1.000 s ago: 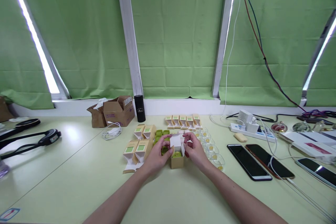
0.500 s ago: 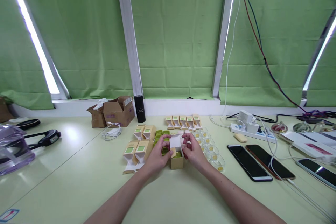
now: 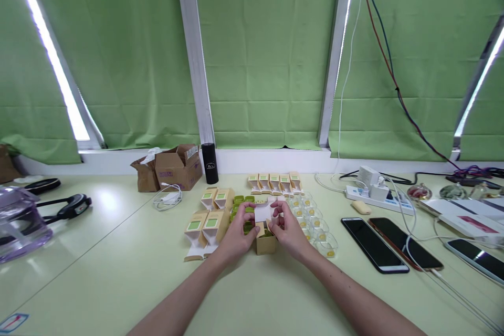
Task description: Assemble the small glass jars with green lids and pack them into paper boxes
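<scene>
A small cardboard box point(image 3: 266, 245) stands upright at the table's middle, its white lid flap raised at the back and something green inside. My left hand point(image 3: 241, 229) grips the box's left side, thumb at the side flap. On the other side my right hand point(image 3: 288, 224) has its fingers closed on the right flap and lid edge. Green square containers point(image 3: 238, 199) stand just behind my left hand, partly hidden by it. Clear plastic cups with yellow centres point(image 3: 325, 244) lie in rows to the right. Several open cartons with green labels point(image 3: 214, 220) stand at the left.
More small cartons point(image 3: 274, 184) line up at the back. A black cylinder point(image 3: 209, 163) and a brown cardboard box point(image 3: 179, 168) stand by the wall. Phones point(image 3: 374, 245), a power strip point(image 3: 380, 199) and loose white cables lie at the right. A purple clear container point(image 3: 21, 223) is at far left.
My right thumb has moved inward over the box opening, and the right side flap is now folded inward, covering more of the green contents. My left hand has stayed nearly still.
</scene>
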The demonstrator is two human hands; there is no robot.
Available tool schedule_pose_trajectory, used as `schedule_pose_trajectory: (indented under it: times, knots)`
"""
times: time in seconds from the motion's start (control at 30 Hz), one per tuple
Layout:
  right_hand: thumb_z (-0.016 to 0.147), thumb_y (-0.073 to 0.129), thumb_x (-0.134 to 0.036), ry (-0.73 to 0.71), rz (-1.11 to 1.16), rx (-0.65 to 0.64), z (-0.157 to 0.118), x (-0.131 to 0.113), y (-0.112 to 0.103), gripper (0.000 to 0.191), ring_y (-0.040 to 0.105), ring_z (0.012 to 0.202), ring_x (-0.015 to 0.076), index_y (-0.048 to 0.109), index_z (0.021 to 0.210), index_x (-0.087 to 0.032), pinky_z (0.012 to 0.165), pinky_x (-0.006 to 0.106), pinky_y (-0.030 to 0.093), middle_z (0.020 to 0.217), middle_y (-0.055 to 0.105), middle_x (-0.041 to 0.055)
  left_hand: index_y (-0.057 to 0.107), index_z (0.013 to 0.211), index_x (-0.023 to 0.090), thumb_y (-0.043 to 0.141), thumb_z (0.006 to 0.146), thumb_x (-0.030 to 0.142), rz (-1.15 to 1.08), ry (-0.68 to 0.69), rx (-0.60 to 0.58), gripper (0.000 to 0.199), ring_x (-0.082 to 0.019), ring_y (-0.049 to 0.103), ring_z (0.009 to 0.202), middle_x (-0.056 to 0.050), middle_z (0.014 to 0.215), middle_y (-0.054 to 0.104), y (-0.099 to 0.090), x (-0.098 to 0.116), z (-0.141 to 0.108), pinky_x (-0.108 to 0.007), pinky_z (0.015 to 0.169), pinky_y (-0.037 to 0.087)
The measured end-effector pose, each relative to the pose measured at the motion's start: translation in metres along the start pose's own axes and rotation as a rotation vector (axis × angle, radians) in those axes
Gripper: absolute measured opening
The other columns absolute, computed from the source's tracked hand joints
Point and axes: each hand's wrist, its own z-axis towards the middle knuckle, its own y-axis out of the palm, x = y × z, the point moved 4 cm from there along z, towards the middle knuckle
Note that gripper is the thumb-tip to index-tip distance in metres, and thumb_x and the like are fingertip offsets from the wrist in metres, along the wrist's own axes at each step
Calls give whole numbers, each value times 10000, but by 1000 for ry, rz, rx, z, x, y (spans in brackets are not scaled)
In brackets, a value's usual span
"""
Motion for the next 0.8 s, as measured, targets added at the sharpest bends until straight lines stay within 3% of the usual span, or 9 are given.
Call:
schedule_pose_trajectory:
  times: [0.3,0.47,0.8]
  knots:
    - [797,646,-326,22,-48,9,-3,2,3,474,579,694,146,493,1240,-259,680,328,488,1019,496,-8,367,1355,241,675,931,320,33,-31,28,530,-262,697,990,-56,1029,735,-1,4,-3,-387,862,525]
    - [798,641,-321,15,-48,3,-2,6,3,480,565,677,137,488,1250,-266,682,331,481,1032,489,-7,416,1315,243,660,936,333,76,-17,24,460,-247,670,929,-31,967,694,-1,3,-2,-366,823,515]
    - [819,624,-285,-11,-96,12,-2,9,3,443,579,685,148,503,1245,-260,670,326,485,1019,501,-2,558,1127,235,658,913,265,157,97,54,238,-262,654,1037,-71,1074,677,-3,-1,1,-377,871,536]
